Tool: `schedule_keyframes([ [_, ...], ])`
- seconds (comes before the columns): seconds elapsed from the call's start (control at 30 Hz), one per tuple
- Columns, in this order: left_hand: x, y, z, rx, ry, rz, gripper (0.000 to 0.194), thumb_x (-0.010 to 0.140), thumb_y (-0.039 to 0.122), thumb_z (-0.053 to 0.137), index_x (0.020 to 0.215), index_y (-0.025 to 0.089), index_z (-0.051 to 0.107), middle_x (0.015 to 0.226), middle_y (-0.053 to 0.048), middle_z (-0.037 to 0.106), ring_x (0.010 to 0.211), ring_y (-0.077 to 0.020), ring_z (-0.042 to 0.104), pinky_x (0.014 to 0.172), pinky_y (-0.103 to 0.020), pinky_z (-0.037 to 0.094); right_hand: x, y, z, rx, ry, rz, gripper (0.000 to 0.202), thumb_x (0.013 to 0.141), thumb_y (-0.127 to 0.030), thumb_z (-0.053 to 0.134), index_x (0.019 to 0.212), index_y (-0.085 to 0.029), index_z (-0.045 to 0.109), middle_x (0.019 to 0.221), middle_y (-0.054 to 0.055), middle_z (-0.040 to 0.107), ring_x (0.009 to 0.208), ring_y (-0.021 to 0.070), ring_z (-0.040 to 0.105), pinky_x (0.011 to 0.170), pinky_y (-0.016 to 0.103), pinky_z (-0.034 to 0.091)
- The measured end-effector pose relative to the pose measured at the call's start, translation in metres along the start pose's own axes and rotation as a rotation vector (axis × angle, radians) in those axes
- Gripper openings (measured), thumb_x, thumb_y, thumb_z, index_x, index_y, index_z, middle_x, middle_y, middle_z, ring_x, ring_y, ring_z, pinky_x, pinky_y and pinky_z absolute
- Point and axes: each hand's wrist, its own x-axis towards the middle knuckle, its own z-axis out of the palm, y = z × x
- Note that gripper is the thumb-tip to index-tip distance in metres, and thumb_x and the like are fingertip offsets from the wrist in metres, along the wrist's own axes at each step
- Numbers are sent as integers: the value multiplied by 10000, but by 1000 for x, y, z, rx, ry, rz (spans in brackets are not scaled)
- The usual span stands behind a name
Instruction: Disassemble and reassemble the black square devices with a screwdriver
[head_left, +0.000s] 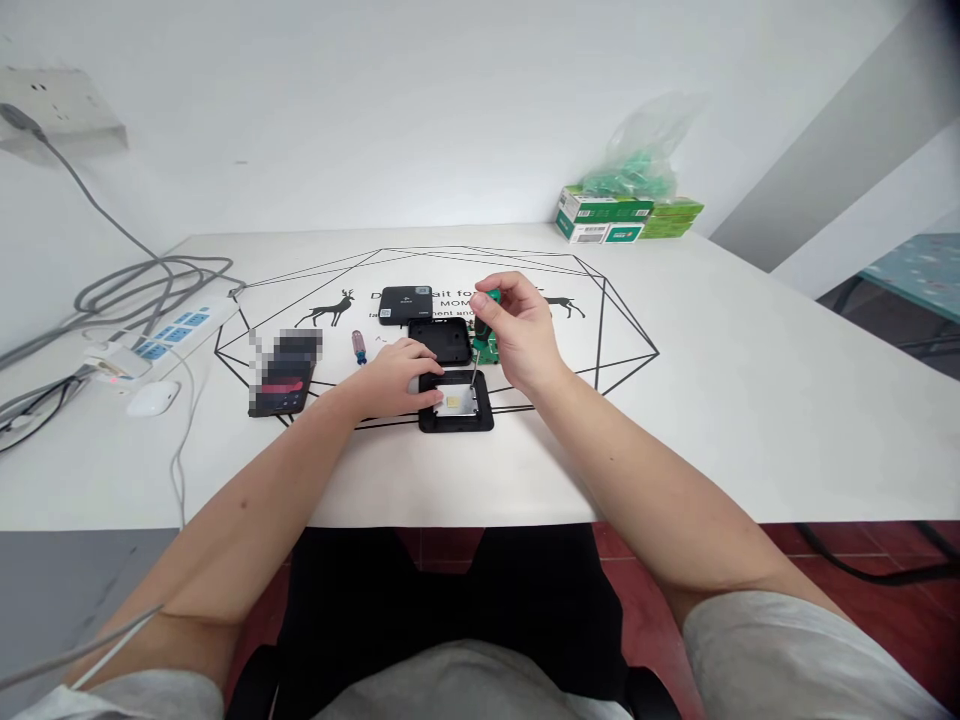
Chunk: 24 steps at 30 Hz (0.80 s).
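And here's the right grip (521, 325), fingers closed around a green-handled screwdriver (481, 335), the shaft pointing down below it! The tip is at the right side of a metal plate (463, 395), though whether it sits in a screw, I can't tell. That plate lies in an open black case (456, 424), below and to the left of the right grip. Over on the case's left edge, the left grip (397, 375) has its fingers touching; clasping or simply resting, I can't make out. Just beyond the left grip's fingertips sits a black shell (441, 342), and a green circuit board (490, 350) peeks out right beside the right grip. Farther beyond the left grip, a flat black box (405, 304); near it on the left, a small screwdriver (359, 347) on the white table (750, 400); farther left, a phone (286, 372), its screen blurred. Well beyond the right grip, to the right, green-and-white boxes (606, 215) carry a clear plastic bag (645, 150).
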Motion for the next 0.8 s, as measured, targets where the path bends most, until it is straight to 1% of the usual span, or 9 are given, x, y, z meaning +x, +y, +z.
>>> schedule_keyframes([
  [0.07,0,0,0,-4,0,3,361,992,474,709,1236,222,791,1384,-139,709,1348,-373,582,1188,-581,459,1,2,-1,-32,3,-26,369,788,-572,932,972,-319,737,1003,-16,689,921,182,635,901,376,580],
  [0.23,-2,1,-3,-17,-6,4,360,998,479,697,1237,226,788,1391,-143,707,1342,-372,592,1189,-585,459,2,4,-5,48,-33,42,333,939,-582,751,1174,-357,684,986,-13,684,897,195,675,879,403,599],
  [0.3,-2,2,-3,-19,-7,1,365,999,484,695,1240,226,788,1398,-143,704,1344,-371,593,1191,-585,457,1,3,-5,76,-48,84,329,969,-618,692,1146,-342,667,1001,-2,701,914,200,692,836,386,600],
  [0.37,-2,2,-4,-20,-10,-4,374,997,485,695,1246,222,787,1405,-144,699,1345,-370,594,1193,-582,457,0,2,-4,53,-48,79,374,976,-680,660,1088,-323,667,1024,8,702,943,202,694,824,374,596],
  [0.43,-1,2,-4,-23,-13,-10,377,991,487,700,1248,225,788,1403,-142,698,1350,-370,593,1194,-580,457,0,0,-2,-19,-32,29,420,920,-714,737,1040,-316,677,1027,3,687,961,198,674,842,368,588],
  [0.53,-1,2,-3,-27,-14,-14,379,993,498,696,1251,235,787,1406,-138,696,1366,-374,583,1198,-582,454,-1,-2,0,-104,-12,-19,446,776,-649,918,998,-320,714,974,-14,660,919,188,625,824,362,572],
  [0.57,-1,2,-3,-28,-15,-14,383,997,503,690,1254,235,786,1410,-138,693,1368,-373,581,1199,-581,454,-1,-2,0,-110,-14,-14,433,758,-620,940,992,-322,729,962,-15,660,905,188,614,813,364,570],
  [0.7,-2,3,-4,-30,-23,-22,397,1000,505,678,1258,222,784,1411,-144,689,1366,-368,582,1200,-573,454,-2,-2,-1,-55,-14,19,324,813,-516,897,1057,-348,765,983,-14,683,926,197,626,872,398,587],
  [0.8,-2,4,-4,-33,-25,-28,380,994,496,685,1250,233,785,1412,-136,693,1363,-363,588,1196,-568,461,-2,-4,-1,26,-23,64,251,888,-479,791,1100,-349,750,986,-14,703,934,203,663,910,421,600],
])
